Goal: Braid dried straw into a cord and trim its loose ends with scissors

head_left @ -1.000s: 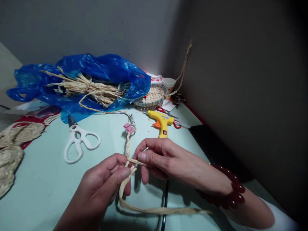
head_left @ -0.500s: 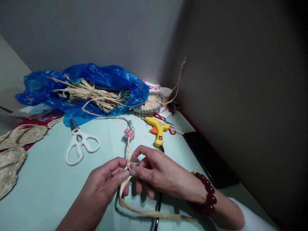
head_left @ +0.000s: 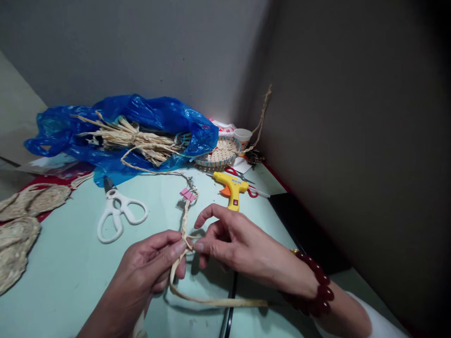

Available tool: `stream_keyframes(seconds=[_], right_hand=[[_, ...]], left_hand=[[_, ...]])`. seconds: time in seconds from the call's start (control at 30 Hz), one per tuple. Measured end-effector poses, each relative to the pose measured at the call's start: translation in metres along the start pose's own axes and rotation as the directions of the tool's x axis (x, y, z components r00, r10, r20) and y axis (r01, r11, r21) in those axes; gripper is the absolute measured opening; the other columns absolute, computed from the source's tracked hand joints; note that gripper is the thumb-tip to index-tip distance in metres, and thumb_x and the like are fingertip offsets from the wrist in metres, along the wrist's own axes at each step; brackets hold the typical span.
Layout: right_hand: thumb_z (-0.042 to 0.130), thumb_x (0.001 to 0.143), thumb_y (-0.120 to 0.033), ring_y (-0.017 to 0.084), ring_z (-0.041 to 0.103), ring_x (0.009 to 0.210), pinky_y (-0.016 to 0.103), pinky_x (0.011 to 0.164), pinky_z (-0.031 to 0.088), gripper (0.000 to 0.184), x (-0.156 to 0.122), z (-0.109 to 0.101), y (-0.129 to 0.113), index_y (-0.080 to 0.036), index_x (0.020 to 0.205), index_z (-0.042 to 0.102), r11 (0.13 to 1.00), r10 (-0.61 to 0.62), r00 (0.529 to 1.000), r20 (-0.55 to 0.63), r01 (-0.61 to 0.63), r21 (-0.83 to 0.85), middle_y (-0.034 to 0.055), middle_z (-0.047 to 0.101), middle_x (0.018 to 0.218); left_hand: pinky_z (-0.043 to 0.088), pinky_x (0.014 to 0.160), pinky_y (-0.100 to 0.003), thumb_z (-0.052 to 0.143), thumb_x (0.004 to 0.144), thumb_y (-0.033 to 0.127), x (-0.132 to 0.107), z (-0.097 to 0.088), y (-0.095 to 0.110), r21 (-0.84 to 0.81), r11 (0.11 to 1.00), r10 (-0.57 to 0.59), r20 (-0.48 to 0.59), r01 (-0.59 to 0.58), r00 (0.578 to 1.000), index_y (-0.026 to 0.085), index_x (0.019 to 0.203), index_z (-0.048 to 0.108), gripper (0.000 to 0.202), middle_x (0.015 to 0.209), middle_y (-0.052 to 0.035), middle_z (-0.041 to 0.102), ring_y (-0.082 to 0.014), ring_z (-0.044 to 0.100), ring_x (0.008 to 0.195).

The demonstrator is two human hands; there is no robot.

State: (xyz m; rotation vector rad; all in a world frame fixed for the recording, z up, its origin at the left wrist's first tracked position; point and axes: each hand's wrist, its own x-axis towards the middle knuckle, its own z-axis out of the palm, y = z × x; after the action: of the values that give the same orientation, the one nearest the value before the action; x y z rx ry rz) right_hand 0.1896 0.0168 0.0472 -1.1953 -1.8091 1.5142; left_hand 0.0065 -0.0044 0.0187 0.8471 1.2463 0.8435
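Observation:
A braid of pale dried plant fibre [head_left: 185, 217] runs down the table toward me. My left hand [head_left: 155, 265] is closed, pinching the braid's lower end between thumb and fingers. To its right, my right hand [head_left: 225, 244] pinches a short strand at the working end, its index finger raised and curved. A long flat strand [head_left: 211, 302] hangs from the left hand's fingertips, bends and trails right over a black cord [head_left: 230, 307]. Farther up, a pink binder clip [head_left: 188, 195] grips the braid, beside a small metal piece. A red beaded bracelet [head_left: 326, 293] circles my right wrist.
White-handled scissors [head_left: 118, 211] lie left, a yellow glue gun [head_left: 230, 185] and red-handled scissors [head_left: 252, 191] right. Behind are a blue plastic bag [head_left: 158, 110] with a fibre bundle [head_left: 137, 138], a woven basket [head_left: 214, 162] and a paper cup [head_left: 243, 136]. Woven soles [head_left: 17, 249] lie far left.
My right hand has drawn slightly right, away from my left, pulling a strand outward. The trailing flat strand has shifted left. My left hand still pinches the braid.

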Motion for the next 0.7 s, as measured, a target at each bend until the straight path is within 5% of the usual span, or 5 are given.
stream_keyframes(seconds=[0.2, 0.43, 0.57, 0.7], right_hand=[[0.059, 0.089, -0.029, 0.016, 0.055, 0.088, 0.028, 0.080, 0.040, 0.010, -0.012, 0.004, -0.014, -0.020, 0.090, 0.055, 0.941, -0.200, 0.930, -0.310, 0.093, -0.327, 0.0006, 0.063, 0.091], [0.051, 0.093, -0.033, 0.015, 0.052, 0.076, 0.026, 0.067, 0.038, 0.015, -0.011, 0.006, -0.006, -0.021, 0.090, 0.059, 0.958, -0.084, 0.989, -0.121, 0.047, -0.283, -0.0014, 0.061, 0.078], [0.054, 0.092, -0.037, 0.012, 0.054, 0.066, 0.022, 0.059, 0.040, 0.020, -0.001, 0.007, 0.001, -0.018, 0.085, 0.056, 0.994, 0.024, 0.998, 0.054, -0.030, 0.107, -0.0002, 0.059, 0.074], [0.063, 0.085, -0.043, 0.011, 0.059, 0.067, 0.020, 0.056, 0.045, 0.030, 0.006, 0.012, 0.005, -0.015, 0.085, 0.054, 0.831, 0.058, 0.958, 0.282, -0.202, 0.518, 0.0058, 0.063, 0.087]], left_hand=[[0.023, 0.040, -0.014, 0.077, 0.068, 0.042, -0.002, 0.000, -0.001, -0.058, 0.998, 0.033, -0.052, -0.036, 0.998, 0.017, 0.078, 0.068, 0.029, 0.051, 0.0030, 0.056, -0.0042, 0.033, 0.042], [0.039, 0.045, -0.014, 0.079, 0.067, 0.041, -0.003, 0.001, -0.001, -0.090, 0.996, 0.007, -0.039, -0.011, 0.999, 0.018, 0.076, 0.069, 0.027, 0.053, 0.0032, 0.057, -0.0068, 0.046, 0.046], [0.043, 0.048, -0.016, 0.080, 0.066, 0.037, -0.004, 0.002, 0.001, -0.158, 0.987, -0.011, -0.008, 0.010, 1.000, 0.018, 0.070, 0.068, 0.023, 0.055, 0.0028, 0.060, -0.0080, 0.052, 0.048], [0.048, 0.054, -0.021, 0.076, 0.072, 0.035, -0.004, 0.002, 0.002, -0.201, 0.979, -0.011, 0.022, 0.015, 1.000, 0.019, 0.071, 0.067, 0.019, 0.055, 0.0020, 0.062, -0.0124, 0.059, 0.053]])
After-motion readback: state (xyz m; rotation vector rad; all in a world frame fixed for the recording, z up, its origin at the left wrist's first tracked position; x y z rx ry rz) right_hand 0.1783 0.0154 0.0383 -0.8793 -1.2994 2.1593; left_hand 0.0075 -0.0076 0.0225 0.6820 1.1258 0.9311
